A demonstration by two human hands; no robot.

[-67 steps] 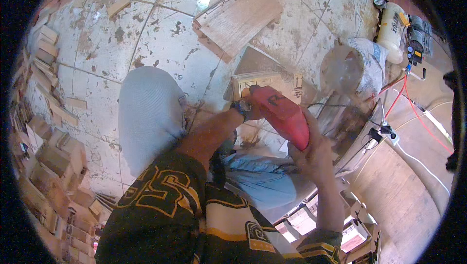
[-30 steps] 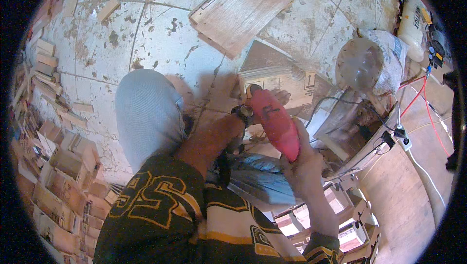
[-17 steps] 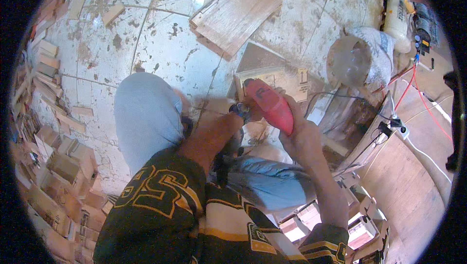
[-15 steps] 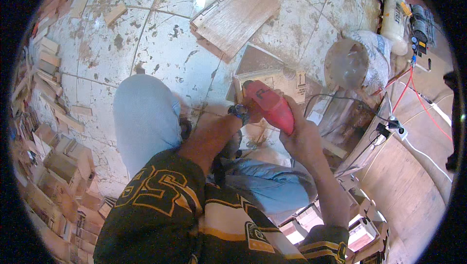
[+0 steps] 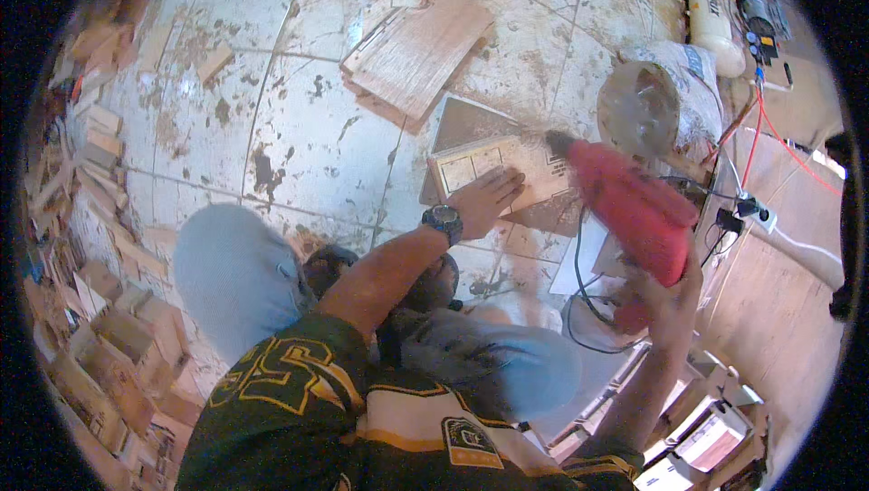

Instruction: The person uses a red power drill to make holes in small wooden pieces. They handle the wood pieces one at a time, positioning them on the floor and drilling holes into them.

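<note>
Plank stack (image 5: 418, 49), white compressor (image 5: 715, 4), perhaps bagged bucket (image 5: 654, 109) ring panel (image 5: 507, 170)

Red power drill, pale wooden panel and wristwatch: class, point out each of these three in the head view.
red power drill (image 5: 634, 210), head view, on the middle of its red body.
pale wooden panel (image 5: 480, 163), head view, on its bare left part.
wristwatch (image 5: 443, 219), head view, on its dark face.

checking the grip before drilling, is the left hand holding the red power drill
No, the left hand lies flat on the pale wooden panel on the floor, while the right hand holds the red power drill.
</note>
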